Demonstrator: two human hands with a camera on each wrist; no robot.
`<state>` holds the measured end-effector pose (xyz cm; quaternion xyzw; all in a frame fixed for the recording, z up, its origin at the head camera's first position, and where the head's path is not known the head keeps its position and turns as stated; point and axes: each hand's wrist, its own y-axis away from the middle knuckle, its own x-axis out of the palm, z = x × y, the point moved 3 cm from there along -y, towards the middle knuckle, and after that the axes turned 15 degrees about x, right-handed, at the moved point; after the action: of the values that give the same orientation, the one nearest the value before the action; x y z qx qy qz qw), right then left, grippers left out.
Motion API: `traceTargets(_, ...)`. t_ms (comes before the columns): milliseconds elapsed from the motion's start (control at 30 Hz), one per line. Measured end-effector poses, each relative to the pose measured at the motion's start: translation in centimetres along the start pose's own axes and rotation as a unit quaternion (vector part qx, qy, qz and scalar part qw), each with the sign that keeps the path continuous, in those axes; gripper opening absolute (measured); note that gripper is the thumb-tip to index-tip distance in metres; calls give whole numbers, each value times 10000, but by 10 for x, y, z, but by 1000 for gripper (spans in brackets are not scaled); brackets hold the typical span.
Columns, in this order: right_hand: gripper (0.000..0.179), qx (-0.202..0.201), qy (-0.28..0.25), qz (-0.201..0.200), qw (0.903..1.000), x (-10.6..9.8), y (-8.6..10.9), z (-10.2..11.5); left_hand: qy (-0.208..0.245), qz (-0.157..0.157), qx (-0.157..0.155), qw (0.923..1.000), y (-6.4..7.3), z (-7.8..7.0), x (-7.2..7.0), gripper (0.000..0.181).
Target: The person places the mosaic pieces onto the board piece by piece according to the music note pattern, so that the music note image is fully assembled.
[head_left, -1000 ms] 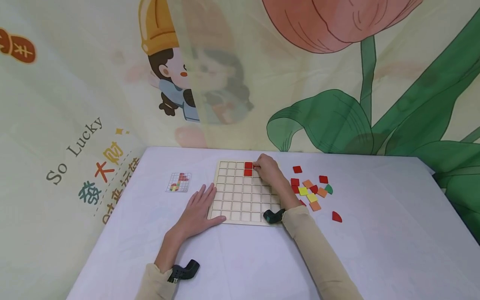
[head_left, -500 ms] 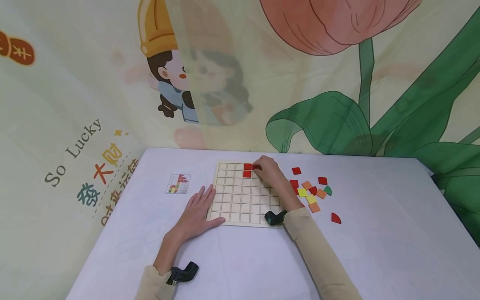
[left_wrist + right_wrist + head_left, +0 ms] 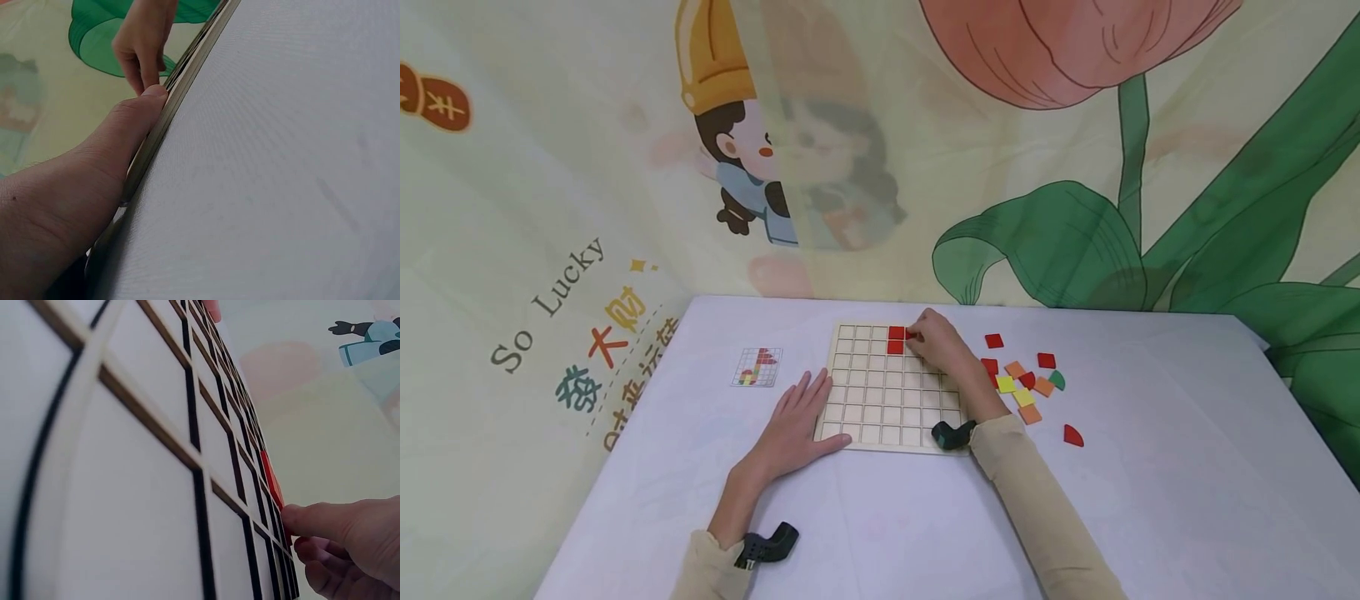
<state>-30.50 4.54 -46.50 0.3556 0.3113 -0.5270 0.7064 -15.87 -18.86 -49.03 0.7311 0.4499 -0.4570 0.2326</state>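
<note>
A wooden grid board (image 3: 874,396) lies flat on the table. Two red square tiles (image 3: 896,339) sit in its far rows, one behind the other. Just right of the farther one, my right hand (image 3: 938,340) pinches a red tile (image 3: 912,334) at the board's far row; the fingers cover most of that tile. The right wrist view shows the thumb and fingertips (image 3: 292,519) close against the board's far edge. My left hand (image 3: 797,421) rests along the board's left edge with straight fingers, its thumb (image 3: 147,100) along the near edge.
A small printed pattern card (image 3: 757,367) lies left of the board. Right of it are loose red, orange, yellow and green pieces, among them a yellow square (image 3: 1024,397) and a red quarter-circle (image 3: 1073,435). A printed cloth backdrop (image 3: 865,275) hangs behind the table.
</note>
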Motion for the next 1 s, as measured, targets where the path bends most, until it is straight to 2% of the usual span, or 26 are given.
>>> traceTargets(200, 38, -67, -116, 67, 9999, -8, 7, 8, -75, 0, -12, 10000, 0, 0, 0, 98)
traceTargets(400, 40, -702, -629, -253, 9952, -46, 35, 27, -85, -5, -24, 10000, 0, 1, 2, 98)
traceTargets(500, 41, -919, -704, -380, 9926, -64, 55, 25, -100, 19, -12, 9999, -1, 1, 3, 98)
traceTargets(600, 44, -969, -510, -329, 9934, -76, 72, 8, -110, 35, -13, 9999, -1, 1, 4, 99)
traceTargets(700, 48, -786, -267, -394, 9958, -87, 81, -21, -107, 26, 2, 9999, -1, 0, 4, 99)
traceTargets(867, 54, -151, -6, -539, 9984, -105, 86, -77, -106, 35, -7, 9999, -1, 0, 3, 99)
traceTargets(1000, 54, 356, 138, -533, 9978, -115, 82, -109, -95, 11, -9, 10000, -2, 2, 3, 98)
